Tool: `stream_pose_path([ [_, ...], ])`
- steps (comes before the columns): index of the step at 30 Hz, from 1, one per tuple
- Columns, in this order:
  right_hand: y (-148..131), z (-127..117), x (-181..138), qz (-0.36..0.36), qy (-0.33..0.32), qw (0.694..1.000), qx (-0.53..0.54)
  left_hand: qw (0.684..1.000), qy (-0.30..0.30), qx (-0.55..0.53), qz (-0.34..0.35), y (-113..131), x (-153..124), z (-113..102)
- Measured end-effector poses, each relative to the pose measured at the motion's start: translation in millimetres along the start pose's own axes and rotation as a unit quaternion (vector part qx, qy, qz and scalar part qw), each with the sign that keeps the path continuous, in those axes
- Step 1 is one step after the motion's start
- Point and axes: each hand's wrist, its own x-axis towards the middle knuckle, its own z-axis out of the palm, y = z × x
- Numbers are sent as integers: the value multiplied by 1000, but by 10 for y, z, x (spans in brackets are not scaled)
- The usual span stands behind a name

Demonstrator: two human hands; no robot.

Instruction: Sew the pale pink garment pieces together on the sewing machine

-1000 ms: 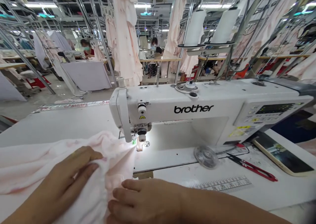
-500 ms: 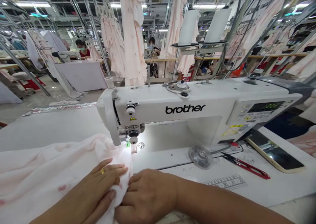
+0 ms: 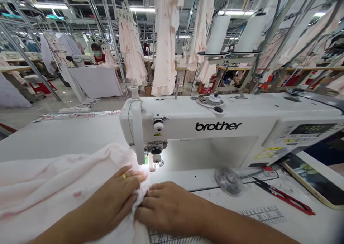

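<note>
A soft, pale pink fabric (image 3: 80, 179) with darker pink spots covers the left of the sewing table. Its right edge runs under the head of a white Brother sewing machine (image 3: 182, 116), by the lit presser foot (image 3: 152, 164). My left hand (image 3: 122, 192), wearing a gold ring, presses on the fabric, its thumb and bent fingers closed at the edge. Just in front of the needle area, my right hand (image 3: 169, 208) has its fingers curled round the same edge. The two hands almost meet there. Right fingertips are partly hidden by the cloth.
Right of my hands lie a clear round bobbin-like disc (image 3: 228, 181), red thread snips (image 3: 285, 196) and a phone (image 3: 314, 179). Ruler markings (image 3: 263, 213) show on the table. Thread cones (image 3: 219, 34) stand behind the machine. Garments (image 3: 165, 43) hang beyond, and a person (image 3: 99, 57) sits farther back.
The camera view has turned slightly left, so the machine sits farther right. Both hands and the fabric edge have come a little closer to the presser foot.
</note>
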Motion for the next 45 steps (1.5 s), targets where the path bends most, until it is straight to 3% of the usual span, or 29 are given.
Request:
stream_pose_path([
  [4,75,-32,5,29,-15,999,-8,999,-11,-42,-30,-142,178,-89],
  [8,39,-42,9,-42,35,998,-39,997,-21,-48,-53,-124,86,-156],
  [10,-7,-19,9,-86,79,992,-40,999,14,-4,-45,-43,-52,-127],
  [13,-60,32,3,-99,121,987,-44,990,114,86,1,114,-239,21],
  [17,-60,36,-13,-74,65,995,-12,971,175,162,13,236,-259,223],
  [19,-41,4,-24,-74,13,997,20,976,169,134,-28,200,-170,224],
  [22,-10,-39,-35,-63,-24,995,68,980,127,35,-147,36,29,72],
  [24,12,-49,-33,-57,-6,995,83,969,123,-36,-210,-78,165,-70],
  [27,41,-43,-16,-9,55,998,41,957,123,-108,-240,-148,301,-188],
  [30,52,-6,1,93,91,991,-21,962,81,-114,-237,-101,312,-144],
  [33,42,58,10,158,79,984,-24,965,57,-72,-244,-46,249,-68],
  [36,31,86,22,208,45,977,20,965,80,-30,-250,-44,185,-51],
  [38,41,51,35,233,26,969,73,971,111,-7,-212,-58,157,-60],
  [42,110,-88,53,235,-2,956,176,981,160,-25,-103,-49,147,-62],
  [45,173,-153,37,187,-43,963,190,981,104,-114,-113,-17,166,-51],
])
